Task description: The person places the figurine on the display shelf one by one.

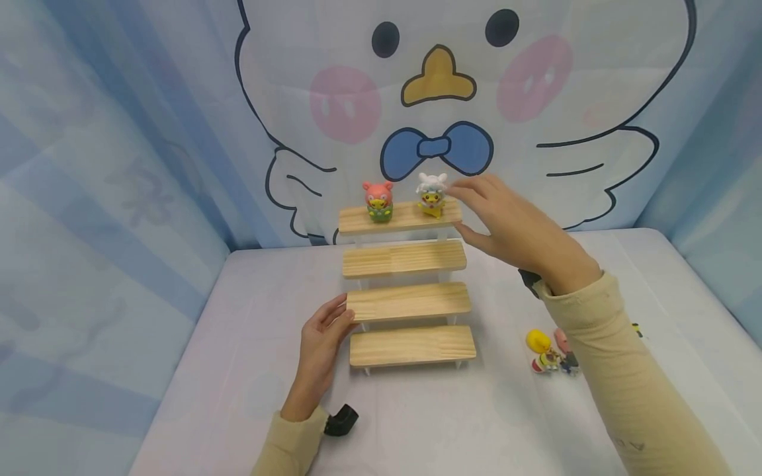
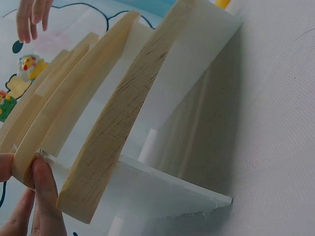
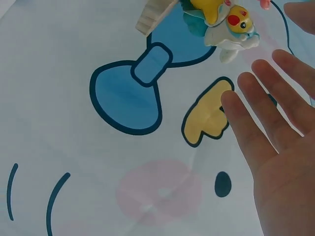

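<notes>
A four-step wooden display stand [image 1: 408,301] with white side supports stands on the table. My left hand [image 1: 321,344] pinches the left end of its second step from the bottom, and the left wrist view shows thumb and fingers [image 2: 45,189] on that board's end. On the top step stand a pink-hooded figurine [image 1: 379,202] on the left and a white-hooded yellow figurine [image 1: 431,196] on the right. My right hand [image 1: 514,228] is just right of the white-hooded one. In the right wrist view its fingers [image 3: 253,123] are spread and straight, apart from the figurine [image 3: 241,22].
Several small figurines, among them a yellow one [image 1: 538,341], lie in a group on the table's right side, partly hidden by my right sleeve [image 1: 619,370]. A curtain printed with a cartoon bird [image 1: 437,79] hangs behind the table [image 1: 238,357].
</notes>
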Available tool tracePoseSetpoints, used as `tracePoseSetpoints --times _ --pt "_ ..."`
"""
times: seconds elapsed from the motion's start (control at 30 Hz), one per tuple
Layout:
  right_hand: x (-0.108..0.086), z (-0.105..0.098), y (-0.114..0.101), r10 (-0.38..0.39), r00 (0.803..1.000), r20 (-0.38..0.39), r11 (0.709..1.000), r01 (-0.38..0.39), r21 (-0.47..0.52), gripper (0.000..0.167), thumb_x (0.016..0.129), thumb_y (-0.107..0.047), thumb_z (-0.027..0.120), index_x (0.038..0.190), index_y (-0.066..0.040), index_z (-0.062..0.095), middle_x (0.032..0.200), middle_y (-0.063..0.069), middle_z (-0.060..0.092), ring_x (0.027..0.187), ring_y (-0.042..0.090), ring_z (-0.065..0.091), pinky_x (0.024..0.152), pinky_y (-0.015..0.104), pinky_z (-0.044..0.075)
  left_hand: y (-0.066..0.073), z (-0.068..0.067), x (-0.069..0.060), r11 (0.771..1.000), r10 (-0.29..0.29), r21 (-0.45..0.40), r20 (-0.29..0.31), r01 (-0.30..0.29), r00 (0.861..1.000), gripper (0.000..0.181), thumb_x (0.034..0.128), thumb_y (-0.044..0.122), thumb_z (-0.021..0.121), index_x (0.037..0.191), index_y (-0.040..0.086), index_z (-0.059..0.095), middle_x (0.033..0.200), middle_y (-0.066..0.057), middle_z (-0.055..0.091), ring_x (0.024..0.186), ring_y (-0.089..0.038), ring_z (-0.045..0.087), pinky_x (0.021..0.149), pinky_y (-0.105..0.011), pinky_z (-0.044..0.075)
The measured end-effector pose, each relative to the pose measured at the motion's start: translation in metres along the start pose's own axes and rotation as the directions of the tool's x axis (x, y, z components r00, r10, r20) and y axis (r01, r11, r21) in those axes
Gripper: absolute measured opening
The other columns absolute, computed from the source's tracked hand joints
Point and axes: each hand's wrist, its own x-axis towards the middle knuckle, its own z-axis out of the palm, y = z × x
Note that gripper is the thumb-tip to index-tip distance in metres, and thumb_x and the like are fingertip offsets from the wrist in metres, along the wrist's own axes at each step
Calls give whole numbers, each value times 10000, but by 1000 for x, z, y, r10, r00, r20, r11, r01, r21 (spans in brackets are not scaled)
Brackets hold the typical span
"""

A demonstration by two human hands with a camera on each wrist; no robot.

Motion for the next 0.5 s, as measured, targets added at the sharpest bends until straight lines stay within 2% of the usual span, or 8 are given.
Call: tracePoseSetpoints --times 0.5 --pt "-35 3 -3 31 999 29 999 -31 -21 574 849 -86 779 1357 18 532 1346 169 542 1260 323 487 1038 507 493 0 1 1 1000 7 7 -1 -7 1000 434 933 49 680 1348 8 559 1208 -143 618 1011 -152 671 905 -280 582"
